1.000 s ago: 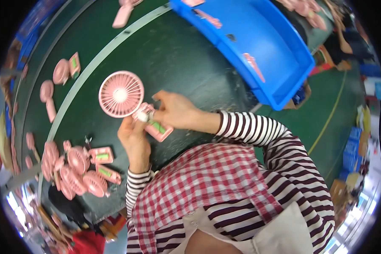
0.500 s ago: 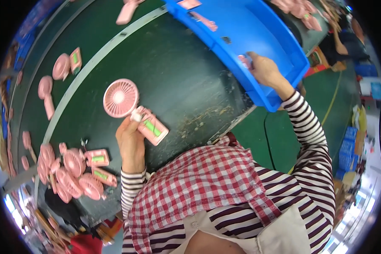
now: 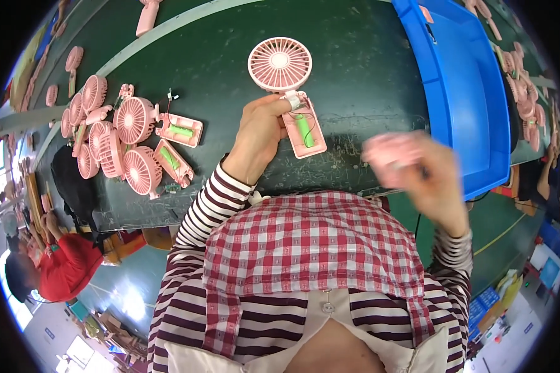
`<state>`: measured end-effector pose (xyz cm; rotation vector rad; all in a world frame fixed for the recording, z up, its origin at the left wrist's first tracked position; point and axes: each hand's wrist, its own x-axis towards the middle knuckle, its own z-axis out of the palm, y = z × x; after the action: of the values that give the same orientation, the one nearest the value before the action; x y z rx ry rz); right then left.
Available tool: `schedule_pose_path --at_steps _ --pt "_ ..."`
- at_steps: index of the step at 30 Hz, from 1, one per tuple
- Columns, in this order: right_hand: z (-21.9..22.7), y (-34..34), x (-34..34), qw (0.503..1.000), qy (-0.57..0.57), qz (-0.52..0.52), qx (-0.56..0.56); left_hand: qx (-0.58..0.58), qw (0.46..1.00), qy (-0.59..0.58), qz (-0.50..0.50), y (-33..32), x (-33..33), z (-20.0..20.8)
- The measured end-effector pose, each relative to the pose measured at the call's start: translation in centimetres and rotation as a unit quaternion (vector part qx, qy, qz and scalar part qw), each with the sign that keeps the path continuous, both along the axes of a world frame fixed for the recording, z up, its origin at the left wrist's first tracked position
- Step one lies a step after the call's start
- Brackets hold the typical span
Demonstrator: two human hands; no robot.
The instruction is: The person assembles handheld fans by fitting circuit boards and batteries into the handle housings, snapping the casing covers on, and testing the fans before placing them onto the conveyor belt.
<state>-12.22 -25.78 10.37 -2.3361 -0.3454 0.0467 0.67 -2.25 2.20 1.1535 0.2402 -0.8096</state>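
Observation:
My left hand (image 3: 259, 129) is closed on a pink handheld fan (image 3: 304, 135), gripping it at the neck between head and handle. The round slatted head points away from me. Its handle lies uncovered, showing a green battery cell and thin dark wires inside. My right hand (image 3: 440, 186), smeared by motion, is closed on a pink plastic part (image 3: 389, 156) just right of the fan. Blur hides that part's exact shape and whether it is one piece or more.
Several pink fans (image 3: 134, 120) lie heaped at left on the green table (image 3: 361, 68), some with uncovered handles. A blue bin (image 3: 470, 112) stands at right, more pink parts (image 3: 526, 102) beyond it. A person in red (image 3: 70, 267) is at far left.
My right hand has come out of the blue bin with the pink plastic part, moving left toward the fan. The view has turned; my left hand keeps its grip on the fan.

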Motion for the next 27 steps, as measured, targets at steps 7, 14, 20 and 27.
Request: schedule_pose_path --at_steps 7,14,20,27 --pt "-0.6 6.5 3.4 0.937 0.181 0.298 0.026 -0.038 0.997 0.053 -0.031 -0.2 0.3 0.2" --pt "-2.8 4.5 5.1 0.839 0.353 0.368 0.188 -0.046 0.996 0.075 -0.023 -0.5 -0.1 -0.3" --pt "-0.5 4.8 3.9 0.891 0.364 0.049 0.267 -0.048 0.997 0.056 -0.026 -0.8 -0.5 -0.4" --pt "-1.1 8.0 4.3 0.977 0.054 -0.206 -0.016 -0.078 0.994 0.072 0.012 -0.9 -0.6 0.4"
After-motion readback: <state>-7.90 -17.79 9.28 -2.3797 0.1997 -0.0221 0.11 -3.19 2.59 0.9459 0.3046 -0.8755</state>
